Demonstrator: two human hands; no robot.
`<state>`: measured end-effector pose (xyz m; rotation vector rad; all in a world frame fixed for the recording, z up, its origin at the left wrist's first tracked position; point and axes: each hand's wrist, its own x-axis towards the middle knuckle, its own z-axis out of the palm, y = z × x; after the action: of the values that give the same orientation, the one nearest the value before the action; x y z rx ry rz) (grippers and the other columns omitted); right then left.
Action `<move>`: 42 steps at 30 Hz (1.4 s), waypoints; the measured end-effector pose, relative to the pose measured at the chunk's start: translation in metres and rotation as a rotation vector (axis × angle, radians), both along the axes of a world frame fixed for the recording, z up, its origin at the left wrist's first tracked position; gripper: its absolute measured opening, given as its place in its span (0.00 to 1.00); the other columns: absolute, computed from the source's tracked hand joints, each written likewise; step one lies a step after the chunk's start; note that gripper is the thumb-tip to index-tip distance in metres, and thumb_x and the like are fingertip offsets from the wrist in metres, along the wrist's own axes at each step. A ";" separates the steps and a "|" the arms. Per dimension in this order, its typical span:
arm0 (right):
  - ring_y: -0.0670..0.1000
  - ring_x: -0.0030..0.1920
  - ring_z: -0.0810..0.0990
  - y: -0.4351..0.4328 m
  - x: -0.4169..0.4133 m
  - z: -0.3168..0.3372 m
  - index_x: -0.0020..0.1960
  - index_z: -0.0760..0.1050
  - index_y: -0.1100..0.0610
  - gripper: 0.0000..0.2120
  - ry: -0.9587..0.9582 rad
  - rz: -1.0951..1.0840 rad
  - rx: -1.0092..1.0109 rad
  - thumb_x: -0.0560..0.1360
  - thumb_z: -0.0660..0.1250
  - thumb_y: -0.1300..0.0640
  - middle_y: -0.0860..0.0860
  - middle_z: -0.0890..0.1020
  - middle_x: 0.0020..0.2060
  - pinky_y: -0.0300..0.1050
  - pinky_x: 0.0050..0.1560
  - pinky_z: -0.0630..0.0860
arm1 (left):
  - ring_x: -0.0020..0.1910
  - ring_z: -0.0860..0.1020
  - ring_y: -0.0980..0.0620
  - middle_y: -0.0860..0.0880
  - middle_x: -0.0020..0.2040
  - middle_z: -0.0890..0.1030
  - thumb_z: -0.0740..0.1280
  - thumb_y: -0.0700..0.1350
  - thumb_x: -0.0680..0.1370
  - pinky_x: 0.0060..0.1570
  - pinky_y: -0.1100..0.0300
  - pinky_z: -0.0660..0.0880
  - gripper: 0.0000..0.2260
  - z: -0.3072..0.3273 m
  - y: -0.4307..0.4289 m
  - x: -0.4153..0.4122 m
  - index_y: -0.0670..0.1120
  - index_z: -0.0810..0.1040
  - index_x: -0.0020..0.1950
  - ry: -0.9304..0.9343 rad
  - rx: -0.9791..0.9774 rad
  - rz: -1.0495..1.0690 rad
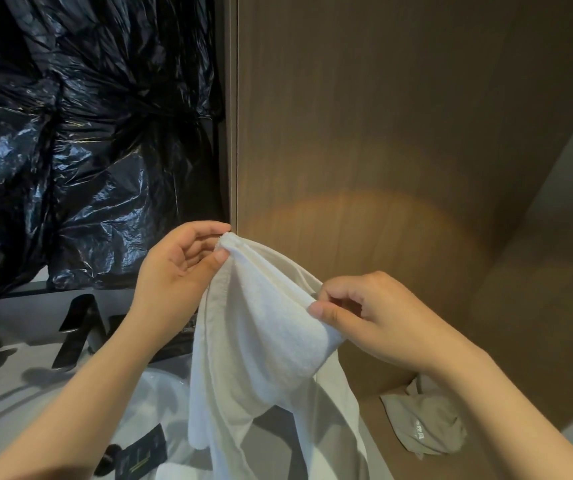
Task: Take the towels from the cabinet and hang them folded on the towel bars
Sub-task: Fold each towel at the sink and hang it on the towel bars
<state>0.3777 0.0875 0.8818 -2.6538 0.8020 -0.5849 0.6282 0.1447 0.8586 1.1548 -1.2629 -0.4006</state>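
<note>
While our left hand (177, 268) pinches one top corner of the white towel (261, 341) between thumb and fingers, our right hand (375, 317) pinches the top edge further along, fingers curled. We hold the towel up in front of a brown wood panel (382, 133), and it hangs loose in folds over a white basin (160, 393). Crinkled black plastic (70, 133) fills the upper left. Below it a black tap (77, 327) stands on the grey counter (8, 375). Near the bottom edge lies a small black packet (143, 455). A crumpled grey cloth (427, 424) rests on a brown ledge at lower right.
</note>
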 end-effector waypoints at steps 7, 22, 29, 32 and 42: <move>0.43 0.35 0.78 0.008 0.001 0.002 0.47 0.76 0.45 0.13 -0.062 0.045 -0.270 0.81 0.57 0.41 0.40 0.78 0.35 0.32 0.35 0.72 | 0.49 0.82 0.58 0.54 0.49 0.83 0.68 0.40 0.77 0.48 0.68 0.78 0.12 -0.001 -0.004 0.004 0.52 0.78 0.58 -0.039 0.040 0.009; 0.47 0.28 0.70 0.014 0.001 0.034 0.40 0.72 0.50 0.16 0.211 0.057 -0.401 0.82 0.56 0.45 0.44 0.72 0.28 0.35 0.30 0.63 | 0.50 0.81 0.55 0.54 0.49 0.83 0.68 0.40 0.77 0.50 0.60 0.78 0.12 -0.004 -0.015 0.008 0.52 0.79 0.59 -0.062 0.053 0.019; 0.48 0.37 0.75 0.017 0.009 0.041 0.46 0.77 0.47 0.15 0.339 0.088 -0.494 0.82 0.54 0.44 0.44 0.77 0.37 0.43 0.33 0.70 | 0.51 0.82 0.55 0.52 0.49 0.83 0.66 0.37 0.78 0.51 0.61 0.79 0.14 -0.022 -0.018 0.010 0.51 0.77 0.60 0.021 0.103 -0.022; 0.47 0.36 0.73 0.008 0.003 0.040 0.41 0.72 0.48 0.17 0.358 0.054 -0.412 0.82 0.53 0.43 0.44 0.75 0.35 0.41 0.34 0.67 | 0.50 0.82 0.56 0.52 0.49 0.83 0.67 0.37 0.77 0.49 0.64 0.79 0.14 -0.022 -0.019 0.011 0.52 0.77 0.59 0.028 0.077 -0.011; 0.48 0.33 0.72 0.015 0.010 0.039 0.39 0.72 0.51 0.18 0.236 0.180 -0.339 0.83 0.54 0.44 0.46 0.73 0.31 0.44 0.34 0.70 | 0.45 0.81 0.58 0.51 0.46 0.83 0.67 0.34 0.77 0.47 0.69 0.77 0.14 -0.022 -0.022 0.011 0.46 0.77 0.60 0.017 0.067 -0.001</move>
<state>0.3880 0.1022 0.9204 -3.1095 0.5528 -0.3947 0.6393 0.1226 0.8368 1.2055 -1.2434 -0.4550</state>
